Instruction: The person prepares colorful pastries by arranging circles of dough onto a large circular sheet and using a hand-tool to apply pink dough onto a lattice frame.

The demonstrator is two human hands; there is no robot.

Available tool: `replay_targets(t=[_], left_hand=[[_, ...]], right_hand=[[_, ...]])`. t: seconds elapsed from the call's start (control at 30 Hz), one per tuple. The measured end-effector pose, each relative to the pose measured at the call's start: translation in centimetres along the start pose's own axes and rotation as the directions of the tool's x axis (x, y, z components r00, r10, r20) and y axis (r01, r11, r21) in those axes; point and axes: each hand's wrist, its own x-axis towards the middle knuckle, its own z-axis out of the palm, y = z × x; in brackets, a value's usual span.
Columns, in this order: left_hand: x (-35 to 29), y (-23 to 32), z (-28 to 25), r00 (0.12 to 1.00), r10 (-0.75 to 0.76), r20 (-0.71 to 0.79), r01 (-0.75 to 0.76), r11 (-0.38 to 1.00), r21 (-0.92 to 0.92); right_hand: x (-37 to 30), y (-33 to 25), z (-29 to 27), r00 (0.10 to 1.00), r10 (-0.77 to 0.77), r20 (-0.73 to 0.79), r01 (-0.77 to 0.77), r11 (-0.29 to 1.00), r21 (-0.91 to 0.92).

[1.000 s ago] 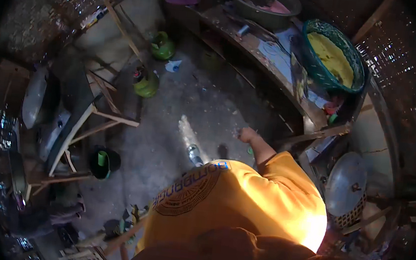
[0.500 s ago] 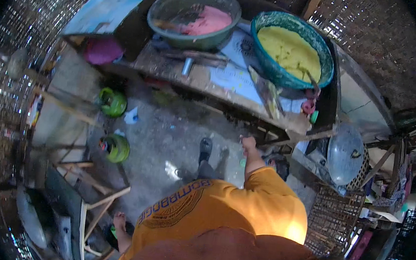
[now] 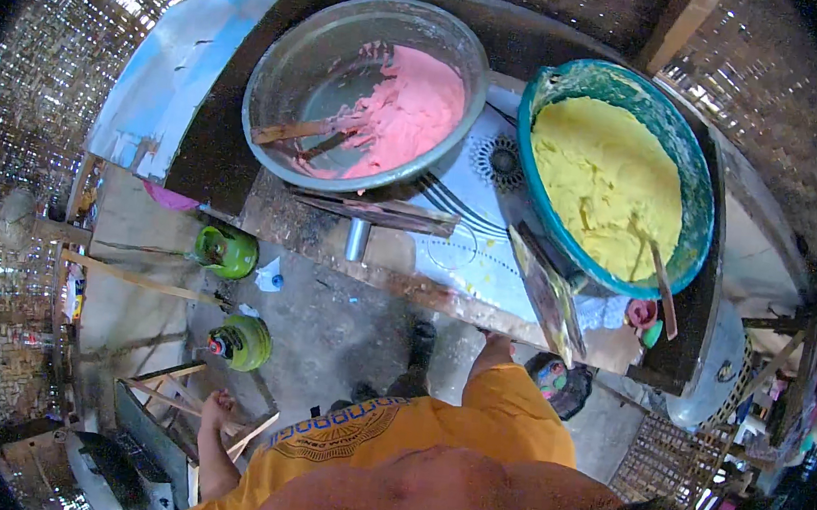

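Observation:
My left hand (image 3: 219,406) hangs low on the left beside a wooden frame (image 3: 181,386). Its fingers are loosely bent and a little apart, with nothing visible in them. At the table's front edge is my right hand (image 3: 495,343), its fingers hidden. On the table (image 3: 396,279) a large grey basin (image 3: 268,74) holds pink dough (image 3: 424,94) and a wooden paddle (image 3: 292,132). To its right, a teal tub (image 3: 530,183) contains yellow dough (image 3: 603,175), with a wooden stick (image 3: 663,289) leaning over the rim.
Worn wooden slats (image 3: 548,288) and a short metal tube (image 3: 357,240) are on the table. Two green gas cylinders (image 3: 226,251) stand on the floor at left. A black bowl-like container (image 3: 569,393) is below the table's right end; a large metal lid (image 3: 717,373) is farther right.
The view has moved closer to the table, so the basin and tub look larger and lower. My left hand shows higher in the picture, and my right hand is now at the table's edge.

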Motion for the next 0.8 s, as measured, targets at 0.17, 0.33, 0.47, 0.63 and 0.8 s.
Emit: replay_targets(t=[0.17, 0.33, 0.47, 0.63, 0.8], left_hand=[[7.5, -0.4, -0.3, 0.950, 0.155, 0.269, -0.253, 0.889, 0.381], [18.3, 0.8, -2.2, 0.944, 0.168, 0.283, -0.283, 0.851, 0.443], [24.5, 3.6, -3.7, 0.911, 0.253, 0.325, -0.411, 0.517, 0.751], [29.7, 11.5, -9.3, 0.969, 0.146, -0.201, -0.135, 0.988, 0.069], [39.4, 17.5, -10.4, 0.959, -0.174, -0.224, -0.078, 0.597, -0.798]], right_hand=[[0.0, 0.0, 1.7, 1.000, 0.004, -0.026, 0.002, 0.977, 0.213], [1.2, 1.3, 4.3, 1.000, -0.016, -0.022, 0.023, 0.919, 0.395], [1.8, 1.7, 4.4, 0.999, -0.047, -0.014, 0.048, 0.894, 0.446], [4.4, 9.1, -6.6, 0.944, -0.312, -0.110, 0.321, 0.786, 0.528], [-11.7, 12.1, -9.6, 0.879, -0.384, -0.283, 0.433, 0.891, 0.135]])
